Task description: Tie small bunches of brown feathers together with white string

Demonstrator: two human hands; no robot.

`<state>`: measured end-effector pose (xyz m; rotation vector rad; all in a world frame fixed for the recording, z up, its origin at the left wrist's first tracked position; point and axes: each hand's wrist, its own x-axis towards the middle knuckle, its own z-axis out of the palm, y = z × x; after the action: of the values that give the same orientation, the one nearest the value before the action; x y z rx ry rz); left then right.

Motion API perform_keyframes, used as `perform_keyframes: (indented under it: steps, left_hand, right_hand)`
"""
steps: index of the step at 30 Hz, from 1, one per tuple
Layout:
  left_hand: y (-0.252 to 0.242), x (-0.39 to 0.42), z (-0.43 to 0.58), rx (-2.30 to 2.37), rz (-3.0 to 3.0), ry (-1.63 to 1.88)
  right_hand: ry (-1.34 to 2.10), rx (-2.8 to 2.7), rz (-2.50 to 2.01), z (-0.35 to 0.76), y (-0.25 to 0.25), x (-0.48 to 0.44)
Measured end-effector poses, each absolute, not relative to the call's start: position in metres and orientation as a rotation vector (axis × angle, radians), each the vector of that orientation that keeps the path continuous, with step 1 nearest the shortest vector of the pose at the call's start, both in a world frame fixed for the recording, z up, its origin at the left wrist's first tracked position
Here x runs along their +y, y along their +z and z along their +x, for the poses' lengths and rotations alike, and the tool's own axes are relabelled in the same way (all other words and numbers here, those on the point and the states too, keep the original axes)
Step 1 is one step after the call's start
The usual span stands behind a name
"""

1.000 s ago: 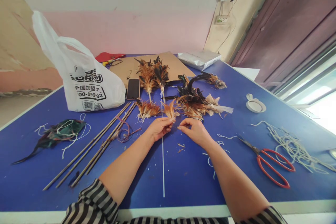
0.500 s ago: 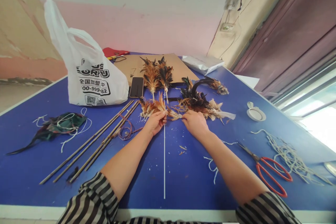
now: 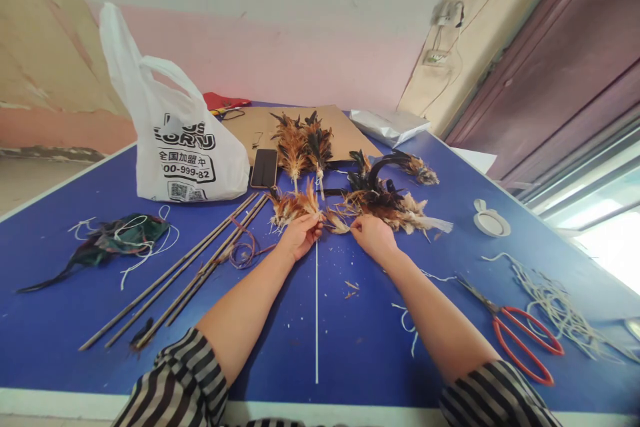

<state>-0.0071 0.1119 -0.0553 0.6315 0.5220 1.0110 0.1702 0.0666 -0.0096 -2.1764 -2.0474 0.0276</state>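
My left hand is closed in a pinch on brown feathers that stand up from its fingertips. Beside it lies a small heap of orange-brown feathers. My right hand has its fingers pressed together at the near edge of a larger pile of black and tan feathers; what is between them, if anything, is hidden. A few loose pale-brown feathers lie between the two hands. Two tied feather bunches rest behind, partly on brown cardboard.
Thin sticks and a dark green feather bundle with white string lie left. A white plastic bag and a phone stand behind. Red-handled scissors, tangled cord and a tape roll lie right.
The view has shifted slightly. My left hand still pinches the feathers; my right fingertips are now a little apart from the loose feathers in the middle.
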Motion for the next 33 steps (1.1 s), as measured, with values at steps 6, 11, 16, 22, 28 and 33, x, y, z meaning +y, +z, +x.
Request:
perform_keyframes:
  steps: [6, 11, 16, 22, 28, 33]
  left_hand:
    - [-0.052, 0.110, -0.008, 0.499, 0.621, 0.993]
    - [-0.047, 0.100, -0.002, 0.428, 0.613, 0.880]
    - [-0.048, 0.098, 0.005, 0.476, 0.566, 0.785]
    - [-0.045, 0.097, 0.007, 0.537, 0.544, 0.807]
    - [-0.046, 0.095, 0.007, 0.490, 0.584, 0.821]
    - [-0.044, 0.092, 0.011, 0.515, 0.635, 0.867]
  right_hand:
    - [0.232, -1.950, -2.071, 0.167, -0.001, 0.066]
    - [0.110, -2.061, -2.194, 0.160, -0.007, 0.074]
    - [0.141, -1.961, -2.225, 0.168, -0.017, 0.079]
    - [0.537, -1.580, -1.916, 0.196, -0.020, 0.075]
    - [1.170, -1.017, -1.471, 0.210, -0.019, 0.064]
    - [1.480, -0.775, -1.093, 0.203, -0.024, 0.058]
